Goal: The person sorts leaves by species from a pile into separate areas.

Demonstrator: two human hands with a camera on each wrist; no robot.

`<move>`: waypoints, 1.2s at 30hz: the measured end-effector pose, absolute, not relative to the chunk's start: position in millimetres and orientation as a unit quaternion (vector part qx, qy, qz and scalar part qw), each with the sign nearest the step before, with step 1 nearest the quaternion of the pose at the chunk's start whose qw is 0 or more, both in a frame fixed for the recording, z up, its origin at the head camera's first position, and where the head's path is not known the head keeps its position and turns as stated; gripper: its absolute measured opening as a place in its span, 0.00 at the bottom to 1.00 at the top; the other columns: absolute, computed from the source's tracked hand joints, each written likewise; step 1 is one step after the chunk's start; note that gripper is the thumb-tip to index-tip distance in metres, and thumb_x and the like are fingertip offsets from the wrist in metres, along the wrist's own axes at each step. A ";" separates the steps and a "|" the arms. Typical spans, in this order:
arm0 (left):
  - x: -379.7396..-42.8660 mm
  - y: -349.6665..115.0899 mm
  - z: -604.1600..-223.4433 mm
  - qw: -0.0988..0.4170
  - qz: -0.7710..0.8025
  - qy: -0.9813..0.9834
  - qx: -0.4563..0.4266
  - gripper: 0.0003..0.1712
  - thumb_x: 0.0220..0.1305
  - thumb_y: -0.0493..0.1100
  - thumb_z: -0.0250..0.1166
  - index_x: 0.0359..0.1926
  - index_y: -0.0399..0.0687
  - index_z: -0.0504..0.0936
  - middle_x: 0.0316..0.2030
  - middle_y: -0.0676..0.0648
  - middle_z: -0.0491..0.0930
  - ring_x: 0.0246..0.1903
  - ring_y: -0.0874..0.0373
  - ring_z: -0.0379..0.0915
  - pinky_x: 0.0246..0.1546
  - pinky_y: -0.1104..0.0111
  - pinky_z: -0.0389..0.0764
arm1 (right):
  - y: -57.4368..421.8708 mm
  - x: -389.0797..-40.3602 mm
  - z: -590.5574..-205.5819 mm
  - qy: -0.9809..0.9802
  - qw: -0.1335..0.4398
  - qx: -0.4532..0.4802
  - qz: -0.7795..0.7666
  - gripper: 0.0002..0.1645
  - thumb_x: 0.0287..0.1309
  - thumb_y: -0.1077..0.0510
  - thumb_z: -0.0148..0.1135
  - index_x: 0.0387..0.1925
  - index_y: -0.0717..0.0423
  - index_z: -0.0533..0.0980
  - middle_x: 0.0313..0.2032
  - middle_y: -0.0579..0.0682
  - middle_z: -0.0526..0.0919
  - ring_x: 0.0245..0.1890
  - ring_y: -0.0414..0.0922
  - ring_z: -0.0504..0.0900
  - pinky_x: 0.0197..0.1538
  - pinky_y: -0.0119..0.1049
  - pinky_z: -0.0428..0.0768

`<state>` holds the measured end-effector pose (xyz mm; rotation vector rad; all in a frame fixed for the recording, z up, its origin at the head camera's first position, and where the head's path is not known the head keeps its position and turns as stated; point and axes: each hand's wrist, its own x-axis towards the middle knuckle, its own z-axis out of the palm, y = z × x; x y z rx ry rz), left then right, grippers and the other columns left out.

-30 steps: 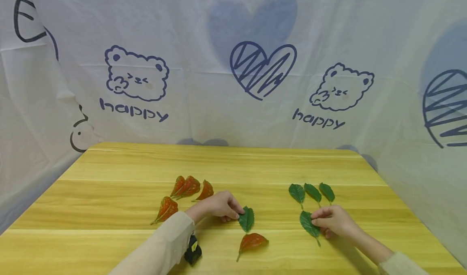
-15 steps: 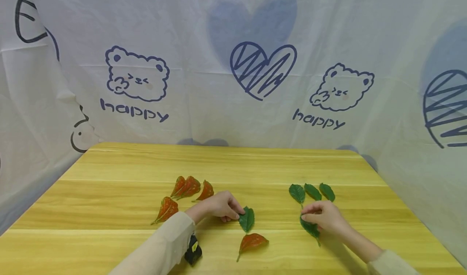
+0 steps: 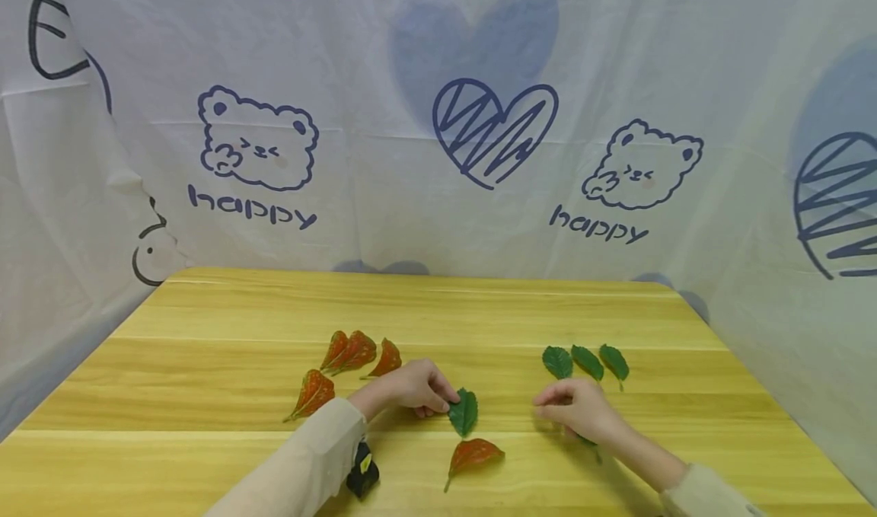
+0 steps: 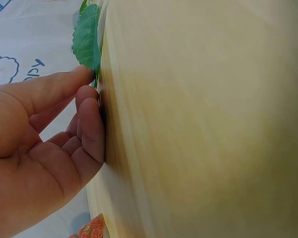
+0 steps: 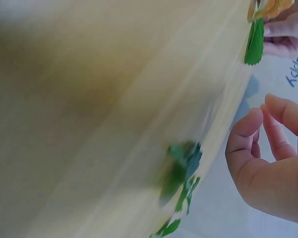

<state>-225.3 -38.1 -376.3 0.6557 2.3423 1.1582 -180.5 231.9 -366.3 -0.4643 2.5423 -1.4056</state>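
Observation:
My left hand pinches the upper left edge of a toothed green leaf near the middle of the table. In the left wrist view, thumb and index finger meet at the end of this leaf. My right hand hovers over the right half, fingers loosely bent and holding nothing; the right wrist view shows a gap between thumb and fingers. Beneath it lies another green leaf, mostly hidden, with only its lower end showing. A red leaf lies just in front of the pinched one.
Three green leaves lie in a row behind my right hand. Several red leaves are grouped behind my left forearm. A black object with a yellow mark sits by the left sleeve. A printed white cloth hangs behind the wooden table.
My right hand has let go of the green leaf on the right and moved left across it, toward the middle. My left hand and its leaf have stayed in place.

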 end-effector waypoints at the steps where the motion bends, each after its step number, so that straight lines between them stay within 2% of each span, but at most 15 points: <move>1: -225.4 -38.2 -376.4 0.222 0.419 0.848 0.237 0.08 0.54 0.29 0.62 0.36 0.37 0.84 0.23 0.48 0.80 0.15 0.63 0.68 0.18 0.71 0.75 | 229.2 -180.3 -366.6 0.858 0.102 -0.162 -0.477 0.10 0.51 0.65 0.61 0.33 0.71 0.77 0.23 0.50 0.76 0.14 0.38 0.67 0.15 0.28 0.70; 15: -226.5 -38.5 -376.9 0.223 0.421 0.847 0.235 0.09 0.54 0.29 0.62 0.36 0.37 0.84 0.25 0.48 0.81 0.15 0.63 0.68 0.18 0.71 0.75 | 197.4 -177.9 -370.0 0.834 0.151 -0.201 -0.491 0.08 0.51 0.65 0.61 0.32 0.70 0.78 0.19 0.53 0.76 0.14 0.37 0.67 0.15 0.25 0.67; 30: -225.8 -38.1 -375.9 0.226 0.422 0.846 0.234 0.08 0.53 0.29 0.62 0.36 0.36 0.83 0.23 0.48 0.80 0.15 0.63 0.67 0.17 0.72 0.74 | 172.7 -184.5 -371.4 0.843 0.154 -0.197 -0.476 0.07 0.51 0.64 0.62 0.32 0.66 0.79 0.20 0.50 0.77 0.17 0.39 0.69 0.16 0.26 0.67; 36: -225.8 -38.1 -375.6 0.228 0.421 0.845 0.236 0.08 0.54 0.29 0.62 0.37 0.36 0.83 0.23 0.48 0.80 0.15 0.63 0.67 0.18 0.72 0.74 | 166.4 -188.1 -370.3 0.843 0.162 -0.197 -0.474 0.09 0.51 0.66 0.60 0.36 0.67 0.79 0.19 0.49 0.76 0.14 0.38 0.66 0.15 0.25 0.65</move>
